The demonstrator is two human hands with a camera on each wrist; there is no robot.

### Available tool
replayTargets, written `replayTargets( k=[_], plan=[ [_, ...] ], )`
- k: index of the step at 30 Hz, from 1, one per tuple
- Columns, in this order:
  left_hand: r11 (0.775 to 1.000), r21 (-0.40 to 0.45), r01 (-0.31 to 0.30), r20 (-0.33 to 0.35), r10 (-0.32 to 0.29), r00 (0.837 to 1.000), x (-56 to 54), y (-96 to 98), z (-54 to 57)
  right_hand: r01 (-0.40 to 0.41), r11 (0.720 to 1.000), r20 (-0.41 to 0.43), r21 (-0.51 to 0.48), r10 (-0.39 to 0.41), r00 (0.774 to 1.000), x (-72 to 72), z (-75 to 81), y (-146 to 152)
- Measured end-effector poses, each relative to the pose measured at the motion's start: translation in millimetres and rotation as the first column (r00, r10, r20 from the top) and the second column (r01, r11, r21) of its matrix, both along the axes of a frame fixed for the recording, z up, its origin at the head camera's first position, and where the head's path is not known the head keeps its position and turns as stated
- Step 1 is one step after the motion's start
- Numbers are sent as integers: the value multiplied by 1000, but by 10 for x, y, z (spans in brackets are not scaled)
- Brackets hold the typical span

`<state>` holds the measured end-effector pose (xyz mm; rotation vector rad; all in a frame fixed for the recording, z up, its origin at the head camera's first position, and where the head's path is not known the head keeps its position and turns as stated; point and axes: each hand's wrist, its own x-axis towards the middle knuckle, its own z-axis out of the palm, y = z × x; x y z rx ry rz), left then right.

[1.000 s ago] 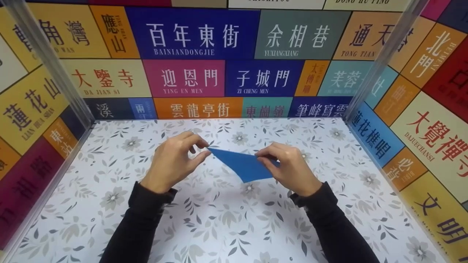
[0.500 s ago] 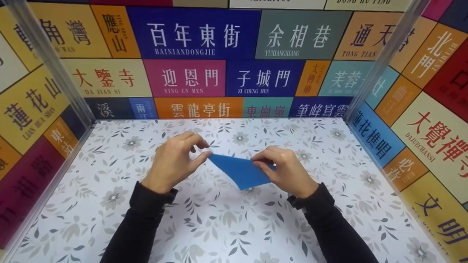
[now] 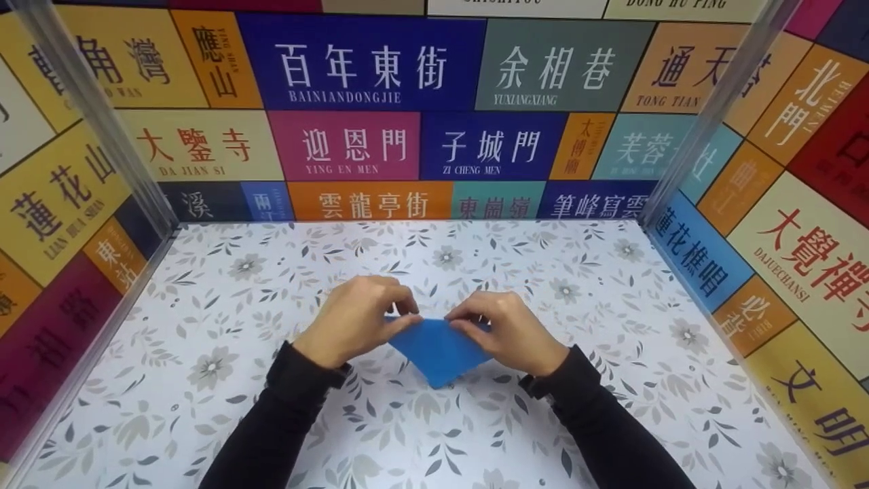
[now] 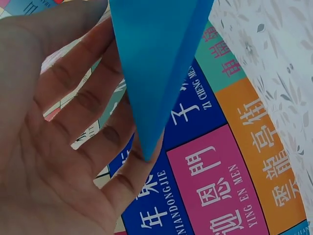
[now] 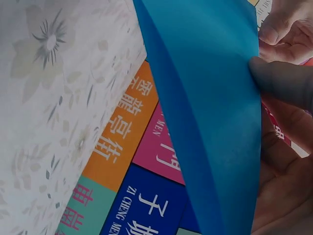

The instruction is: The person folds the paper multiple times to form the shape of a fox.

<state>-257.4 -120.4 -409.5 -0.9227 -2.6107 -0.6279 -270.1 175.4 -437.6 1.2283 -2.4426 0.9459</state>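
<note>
A blue sheet of folded paper, triangular with its point toward the person, is held up between both hands in the head view. My left hand pinches its top edge on the left between thumb and fingers. On the right, my right hand pinches the same edge, close to the left fingertips. In the left wrist view a narrow corner of the blue paper points down past the fingers. The right wrist view shows the right thumb pressed on the paper's edge, with a darker folded layer along the other side.
The tabletop is white with a grey leaf and flower print. Panels with coloured blocks of Chinese lettering stand at the back and on both sides, joined at clear corner strips.
Both hands have come closer together and moved toward the person, bringing the blue paper with them. The left hand's grip has shifted inward along the top edge, and the paper now hangs more evenly.
</note>
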Motion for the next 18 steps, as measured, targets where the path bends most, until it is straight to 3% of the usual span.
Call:
replayTargets(
  k=[10,18],
  plan=[
    [999,-31,33,114,-29,993,-61,53,-100,25,999,64,32,-27,998,-56,-81,7],
    [999,-6,-36,184,36,982,-124,19,-180,92,995,91,46,-96,991,-138,-88,88]
  ],
)
